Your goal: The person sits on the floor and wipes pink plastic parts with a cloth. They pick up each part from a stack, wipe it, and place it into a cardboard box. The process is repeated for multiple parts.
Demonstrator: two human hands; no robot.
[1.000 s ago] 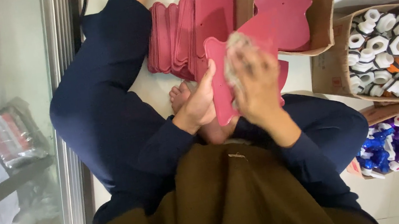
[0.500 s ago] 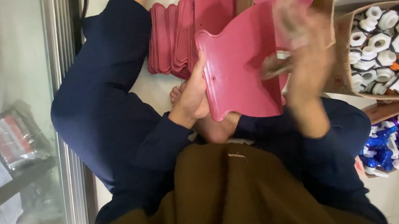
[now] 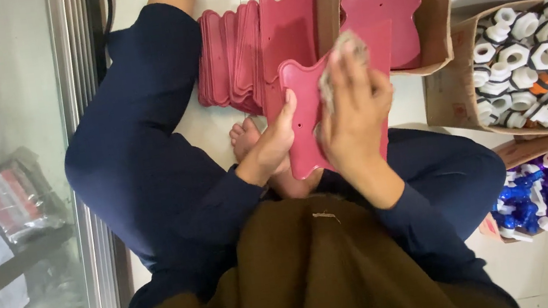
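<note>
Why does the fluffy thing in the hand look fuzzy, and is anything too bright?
In the head view, the right hand and the grey cloth under its fingers are smeared by motion blur, while the left hand and the pink rubber piece it holds look sharper. The white plastic fittings in their cardboard box are brightly lit and nearly washed out. The left edge is dim and hazy.

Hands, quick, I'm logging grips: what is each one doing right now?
Left hand: closed on the edge of the pink rubber piece.
Right hand: presses a grey rag against that piece.
</note>
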